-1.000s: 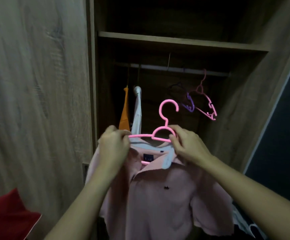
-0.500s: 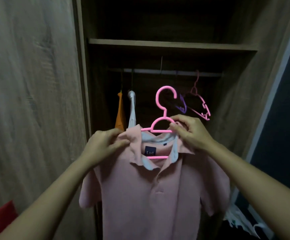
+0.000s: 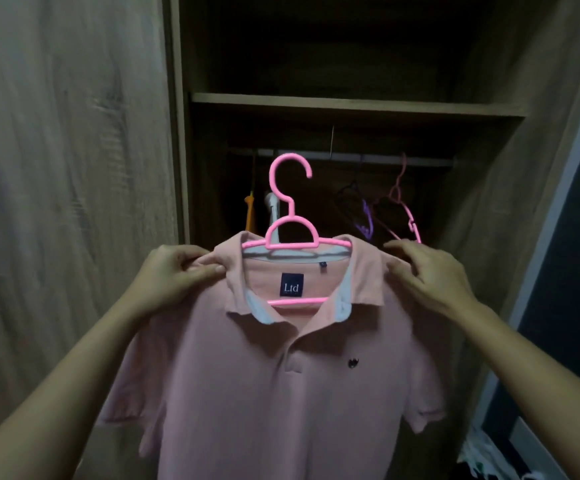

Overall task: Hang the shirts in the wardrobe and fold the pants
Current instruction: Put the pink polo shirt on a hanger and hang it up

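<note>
Only the head view here. We've got the pink polo shirt (image 3: pixel 264 393) sitting on the pink hanger (image 3: pixel 295 244), held up in front of the open wardrobe (image 3: pixel 489 202), with the hook below the rail (image 3: pixel 350 157) and not on it yet.

Our left hand (image 3: pixel 174 275) pinches the shirt's shoulder by the collar, thumb and fingers (image 3: pixel 209 270) closed on the fabric. Our right hand (image 3: pixel 430 275) lies on the other shoulder with its fingers (image 3: pixel 402 268) loose and spread. It's dim, but that looks like a touch and not a grip.

So basically one pinch carries everything. If it only has cloth and not the hanger arm underneath, lifting could tip the hanger and the shirt slides off that side. The hook could also snag the purple hanger (image 3: pixel 366 220) or bump the white garment (image 3: pixel 272 206) and the orange garment (image 3: pixel 249 213) going in.
</note>
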`<state>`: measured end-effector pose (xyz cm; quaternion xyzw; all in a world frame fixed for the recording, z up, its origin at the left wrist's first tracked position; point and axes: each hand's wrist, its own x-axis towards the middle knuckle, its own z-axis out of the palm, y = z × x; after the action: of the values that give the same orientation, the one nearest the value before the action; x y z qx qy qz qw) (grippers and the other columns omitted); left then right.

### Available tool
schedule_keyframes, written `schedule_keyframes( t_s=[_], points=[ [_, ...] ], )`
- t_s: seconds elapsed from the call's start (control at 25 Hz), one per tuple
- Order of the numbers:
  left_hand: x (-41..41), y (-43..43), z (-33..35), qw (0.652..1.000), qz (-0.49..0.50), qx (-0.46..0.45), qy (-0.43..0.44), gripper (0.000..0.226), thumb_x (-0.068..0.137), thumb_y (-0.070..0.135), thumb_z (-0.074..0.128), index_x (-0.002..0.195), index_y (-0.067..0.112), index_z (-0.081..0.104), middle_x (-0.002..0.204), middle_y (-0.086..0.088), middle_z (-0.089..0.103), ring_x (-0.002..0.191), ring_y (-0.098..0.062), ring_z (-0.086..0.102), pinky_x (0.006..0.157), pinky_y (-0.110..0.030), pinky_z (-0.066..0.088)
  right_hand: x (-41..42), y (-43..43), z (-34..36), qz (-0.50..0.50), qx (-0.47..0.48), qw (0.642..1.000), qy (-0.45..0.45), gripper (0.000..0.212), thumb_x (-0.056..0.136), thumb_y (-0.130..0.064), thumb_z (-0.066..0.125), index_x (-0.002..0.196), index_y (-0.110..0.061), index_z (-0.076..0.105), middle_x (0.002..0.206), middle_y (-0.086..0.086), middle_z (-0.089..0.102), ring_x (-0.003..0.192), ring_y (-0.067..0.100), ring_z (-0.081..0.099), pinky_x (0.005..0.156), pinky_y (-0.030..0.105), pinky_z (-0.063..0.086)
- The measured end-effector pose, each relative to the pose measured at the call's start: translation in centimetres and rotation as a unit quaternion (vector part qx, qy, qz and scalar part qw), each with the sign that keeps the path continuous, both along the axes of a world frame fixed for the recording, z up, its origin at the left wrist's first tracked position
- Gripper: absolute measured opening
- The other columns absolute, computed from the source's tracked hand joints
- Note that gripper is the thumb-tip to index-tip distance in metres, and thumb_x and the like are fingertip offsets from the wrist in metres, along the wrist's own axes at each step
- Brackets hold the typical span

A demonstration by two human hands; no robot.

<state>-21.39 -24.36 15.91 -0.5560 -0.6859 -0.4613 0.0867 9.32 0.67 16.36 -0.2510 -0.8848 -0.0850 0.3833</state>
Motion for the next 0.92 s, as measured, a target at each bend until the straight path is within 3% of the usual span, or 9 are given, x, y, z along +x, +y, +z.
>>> schedule_keyframes(
  t_s=[0.08,0.16,0.36,0.44,0.56,0.64,0.72,0.8,0.92],
  points=[
    [0.7,0.3,-0.4,1.0,-0.014,0.001,0.003,0.011,0.071,0.04,0.07,0.081,0.034,0.072,0.08,0.02,0.071,0.07,0.003,0.062,0.067,-0.028,0.05,-1.0,-1.2,0.9,0.069,-0.023,0.997,-0.032,0.047,0.085,-0.059,0.029,0.105,-0.031,0.061,0.093,-0.008,0.069,0.082,0.016,0.064,0.074,0.034,0.046],
    [0.7,0.3,-0.5,0.999,-0.039,-0.015,-0.011,0.017,0.072,0.041,0.07,0.086,0.031,0.073,0.084,0.017,0.072,0.075,0.002,0.063,0.07,-0.029,0.051,-1.6,-1.9,0.8,0.108,-0.139,0.984,-0.022,0.037,0.084,-0.06,0.034,0.09,-0.035,0.061,0.079,-0.011,0.066,0.074,0.009,0.061,0.07,0.04,0.05],
    [0.0,-1.7,-0.7,0.981,-0.088,-0.164,0.046,0.051,0.063,0.073,0.061,0.087,0.028,0.067,0.083,0.009,0.067,0.077,-0.008,0.063,0.069,-0.029,0.049,-1.8,-1.7,-0.6,0.069,-0.199,0.976,0.055,0.031,0.085,-0.058,0.037,0.086,-0.038,0.06,0.078,-0.013,0.066,0.077,0.007,0.061,0.072,0.039,0.048],
    [1.0,-2.3,-1.0,0.986,-0.09,-0.137,0.031,0.044,0.068,0.063,0.063,0.082,0.022,0.066,0.076,0.001,0.066,0.068,-0.009,0.061,0.062,-0.03,0.047,-2.0,-1.7,-0.2,0.058,-0.161,0.982,0.076,0.031,0.084,-0.056,0.04,0.095,-0.037,0.061,0.089,-0.01,0.068,0.086,0.012,0.062,0.079,0.041,0.049],
    [3.9,-2.0,-1.4,0.995,-0.003,-0.087,0.054,0.028,0.076,0.05,0.063,0.08,0.022,0.065,0.068,0.004,0.064,0.063,-0.008,0.057,0.054,-0.024,0.039,-4.3,-3.9,0.5,0.019,-0.135,0.986,0.092,0.046,0.086,-0.04,0.056,0.125,-0.016,0.051,0.11,0.005,0.06,0.104,0.023,0.056,0.092,0.039,0.045],
    [5.9,-0.8,-1.7,0.994,0.048,-0.073,0.072,0.026,0.079,0.043,0.062,0.088,0.018,0.065,0.076,0.0,0.067,0.072,-0.018,0.062,0.06,-0.029,0.04,-7.0,-6.4,0.9,0.064,-0.313,0.946,0.054,0.052,0.082,-0.05,0.055,0.124,-0.019,0.05,0.112,0.0,0.061,0.102,0.019,0.058,0.094,0.037,0.046],
    [8.0,0.7,-1.8,0.99,0.078,-0.082,0.082,0.024,0.085,0.036,0.061,0.097,0.015,0.063,0.087,-0.009,0.069,0.086,-0.032,0.063,0.068,-0.036,0.047,-9.6,-7.6,0.8,0.105,-0.478,0.868,0.08,0.054,0.071,-0.067,0.047,0.103,-0.025,0.058,0.108,0.005,0.066,0.097,0.02,0.062,0.092,0.04,0.048],
    [10.2,2.5,-1.9,0.98,0.115,-0.119,0.107,0.026,0.09,0.038,0.052,0.104,0.016,0.055,0.098,-0.011,0.067,0.095,-0.036,0.061,0.075,-0.039,0.048,-11.4,-7.7,1.0,0.096,-0.524,0.838,0.115,0.047,0.076,-0.064,0.046,0.093,-0.022,0.061,0.094,0.007,0.061,0.085,0.022,0.061,0.076,0.036,0.049],
    [12.6,4.9,-1.5,0.971,0.15,-0.145,0.114,0.028,0.095,0.042,0.04,0.112,0.021,0.046,0.107,-0.007,0.062,0.101,-0.032,0.059,0.076,-0.036,0.046,-13.0,-6.1,1.0,0.078,-0.572,0.802,0.154,0.067,0.063,-0.068,0.052,0.107,-0.018,0.058,0.109,0.01,0.06,0.1,0.026,0.061,0.09,0.042,0.05]
  ],
)
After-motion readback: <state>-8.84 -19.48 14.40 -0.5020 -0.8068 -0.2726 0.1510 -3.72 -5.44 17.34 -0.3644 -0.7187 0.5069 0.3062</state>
